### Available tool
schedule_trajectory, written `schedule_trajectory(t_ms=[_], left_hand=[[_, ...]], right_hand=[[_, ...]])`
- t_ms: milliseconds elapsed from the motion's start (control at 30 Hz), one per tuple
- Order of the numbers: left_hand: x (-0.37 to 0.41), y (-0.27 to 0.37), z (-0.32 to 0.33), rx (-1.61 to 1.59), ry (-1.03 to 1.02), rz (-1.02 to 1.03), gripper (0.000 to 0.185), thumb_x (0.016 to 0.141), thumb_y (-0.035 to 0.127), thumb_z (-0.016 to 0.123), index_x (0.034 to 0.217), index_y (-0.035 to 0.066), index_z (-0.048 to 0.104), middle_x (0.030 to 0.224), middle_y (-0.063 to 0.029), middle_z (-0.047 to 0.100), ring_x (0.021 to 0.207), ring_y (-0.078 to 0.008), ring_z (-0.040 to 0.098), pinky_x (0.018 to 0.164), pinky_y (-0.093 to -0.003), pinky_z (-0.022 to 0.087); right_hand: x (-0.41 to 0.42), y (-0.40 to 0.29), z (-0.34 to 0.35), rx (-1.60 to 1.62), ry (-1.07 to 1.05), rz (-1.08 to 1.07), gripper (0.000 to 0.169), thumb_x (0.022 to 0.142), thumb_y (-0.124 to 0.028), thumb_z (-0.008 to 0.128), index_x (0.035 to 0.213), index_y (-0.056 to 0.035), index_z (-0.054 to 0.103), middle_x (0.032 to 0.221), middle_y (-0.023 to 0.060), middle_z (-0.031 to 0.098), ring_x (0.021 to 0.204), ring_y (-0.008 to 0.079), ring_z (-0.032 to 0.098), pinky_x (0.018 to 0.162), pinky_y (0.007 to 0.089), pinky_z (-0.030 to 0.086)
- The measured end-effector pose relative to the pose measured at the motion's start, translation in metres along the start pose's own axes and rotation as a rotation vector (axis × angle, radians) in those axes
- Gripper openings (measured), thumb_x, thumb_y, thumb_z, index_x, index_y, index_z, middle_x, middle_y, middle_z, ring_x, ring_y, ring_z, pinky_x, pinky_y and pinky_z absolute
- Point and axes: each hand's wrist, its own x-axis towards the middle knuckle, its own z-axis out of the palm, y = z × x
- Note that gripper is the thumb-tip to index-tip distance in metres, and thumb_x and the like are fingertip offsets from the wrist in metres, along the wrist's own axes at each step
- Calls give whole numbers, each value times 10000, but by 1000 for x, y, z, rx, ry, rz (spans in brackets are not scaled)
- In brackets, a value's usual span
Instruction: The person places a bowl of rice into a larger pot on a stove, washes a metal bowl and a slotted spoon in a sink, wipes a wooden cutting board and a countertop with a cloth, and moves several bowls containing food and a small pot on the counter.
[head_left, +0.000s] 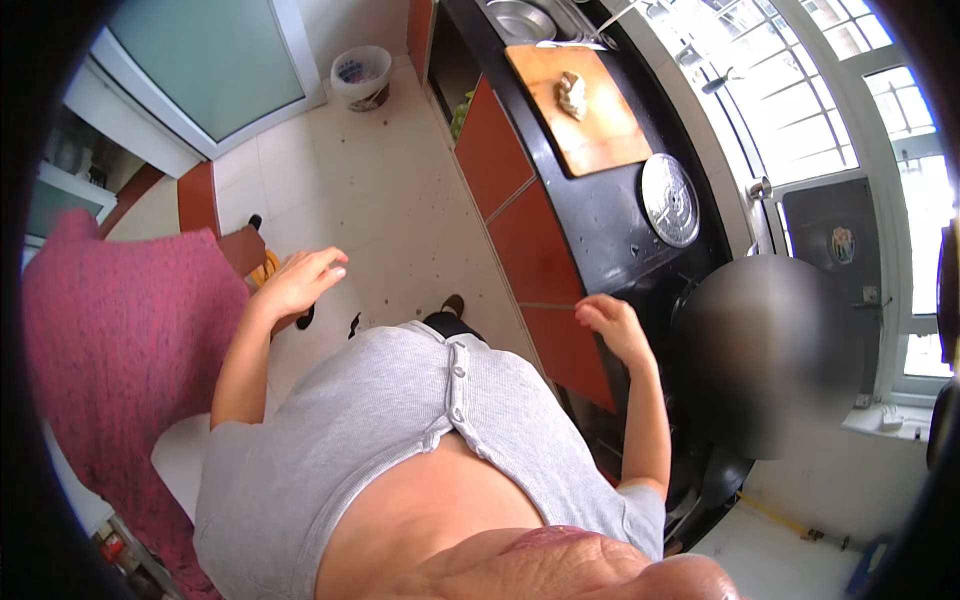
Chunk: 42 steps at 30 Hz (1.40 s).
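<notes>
My left hand (304, 279) is held in the air over the tiled floor, left of my body, fingers apart with nothing in them. On the right, my right hand (613, 324) hangs by the edge of the black countertop (600, 217), its fingers curled; whether they are fully closed is unclear. I see no object in it. Farther up the counter lies a wooden cutting board (607, 142) with a pale, lumpy piece of food (572, 96) on it. A round perforated metal plate (670, 200) rests beside the board's near end.
A sink with a metal basin (521, 21) lies beyond the board. Red cabinets (491, 150) run under the counter. A waste bin (361, 79) stands on the floor near a glass door (206, 60). At the left is another person in a pink garment (135, 315). A blurred area covers part of the right.
</notes>
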Motion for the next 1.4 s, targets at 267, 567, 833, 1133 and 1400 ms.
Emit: schedule_trajectory(t_ms=[267,567,833,1133,1400], left_hand=[[69,20,-44,-265,-71,-139,275,920,215,488,1094,11,547,741,-65,592,660,-129,566,634,-282,468],[194,-32,-142,-210,-29,-303,278,915,193,482,1115,16,561,741,-56,594,625,-106,537,598,-261,457],[364,45,-197,-131,-194,33,291,912,178,487,1150,19,540,762,-63,567,663,-122,530,641,-268,457],[462,118,-162,-109,-435,98,289,899,174,500,1138,19,548,750,-44,565,662,-109,534,633,-262,459],[495,105,-138,-130,-578,-40,268,914,206,495,1085,12,562,726,-29,580,603,-90,534,559,-243,443]], right_hand=[[260,-16,-27,200,152,-168,274,823,-243,635,997,-31,640,848,109,669,789,173,632,713,290,493],[435,-30,-21,-201,687,-156,636,738,-335,711,1289,-159,446,1290,186,390,1212,349,379,997,419,354],[510,-10,-16,-597,687,119,251,761,-239,622,955,-89,674,1172,129,463,1101,316,410,915,473,361],[515,11,-52,-531,655,-1,257,720,-52,577,962,-110,511,943,118,493,896,301,499,683,380,497],[395,55,-88,-203,701,347,144,712,-120,632,835,-103,560,825,98,531,790,306,576,664,425,476]])
